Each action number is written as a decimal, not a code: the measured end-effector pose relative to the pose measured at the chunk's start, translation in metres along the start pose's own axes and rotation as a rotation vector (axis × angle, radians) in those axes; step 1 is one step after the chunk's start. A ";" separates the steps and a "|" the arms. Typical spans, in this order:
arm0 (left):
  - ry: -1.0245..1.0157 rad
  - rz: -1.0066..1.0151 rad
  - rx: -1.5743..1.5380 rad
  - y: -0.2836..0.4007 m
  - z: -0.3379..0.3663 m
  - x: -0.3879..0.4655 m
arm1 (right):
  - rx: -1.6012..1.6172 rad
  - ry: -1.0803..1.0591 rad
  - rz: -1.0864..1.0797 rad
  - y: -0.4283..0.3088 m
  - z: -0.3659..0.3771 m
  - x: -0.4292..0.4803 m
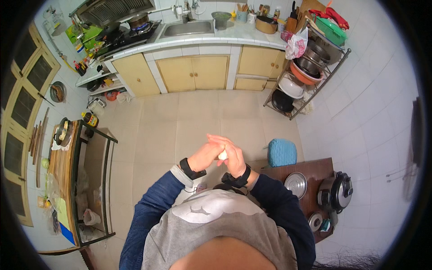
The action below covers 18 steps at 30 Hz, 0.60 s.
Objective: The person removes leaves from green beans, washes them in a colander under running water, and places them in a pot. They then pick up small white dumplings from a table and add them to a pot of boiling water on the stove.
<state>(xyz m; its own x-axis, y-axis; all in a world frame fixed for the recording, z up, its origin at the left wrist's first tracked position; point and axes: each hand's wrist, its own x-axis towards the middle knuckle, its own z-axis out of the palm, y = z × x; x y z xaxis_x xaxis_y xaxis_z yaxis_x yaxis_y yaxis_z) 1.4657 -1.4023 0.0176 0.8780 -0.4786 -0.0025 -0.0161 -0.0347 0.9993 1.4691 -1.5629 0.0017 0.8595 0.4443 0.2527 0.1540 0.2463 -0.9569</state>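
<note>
In front of my body, above the tiled floor, my left hand (205,156) and my right hand (234,158) are pressed together. A small whitish piece (222,155), perhaps dough, shows between the palms, and both hands close around it. The fingers overlap at the top, so much of the piece is hidden. Each wrist wears a black band. At the far counter, a pot (138,22) sits over a lit blue flame on the gas stove (125,37), beside a dark wok (108,32).
A wooden-topped table (60,162) stands at left, bearing a steamer pot. At right are a blue padded stool (282,152) and a brown table (280,173) with an electric pressure cooker (335,193). A metal rack (334,74) holds basins; a sink (187,28) is set in the counter.
</note>
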 end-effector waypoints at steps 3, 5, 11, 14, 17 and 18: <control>-0.145 -0.123 -0.090 0.011 -0.007 -0.002 | 0.139 0.047 0.104 0.010 0.001 -0.001; -0.151 -0.161 -0.186 0.014 -0.002 -0.005 | 0.128 0.051 0.004 0.016 -0.001 0.000; -0.011 0.047 0.104 0.019 0.006 0.000 | 0.198 0.081 0.035 0.024 -0.014 -0.015; 0.037 0.103 0.385 0.023 0.004 0.004 | 0.204 0.148 -0.010 0.020 -0.015 -0.022; 0.075 0.177 0.510 0.025 0.006 0.011 | -0.010 0.289 -0.144 0.007 -0.015 -0.031; 0.081 0.187 0.537 0.026 0.006 0.014 | -0.119 0.345 -0.193 0.002 -0.015 -0.035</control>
<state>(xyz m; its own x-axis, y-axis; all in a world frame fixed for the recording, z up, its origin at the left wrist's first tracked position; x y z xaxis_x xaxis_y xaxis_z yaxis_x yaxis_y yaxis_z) 1.4747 -1.4152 0.0432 0.8704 -0.4512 0.1970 -0.3972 -0.4071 0.8225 1.4469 -1.5910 -0.0112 0.9191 0.0801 0.3857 0.3663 0.1865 -0.9116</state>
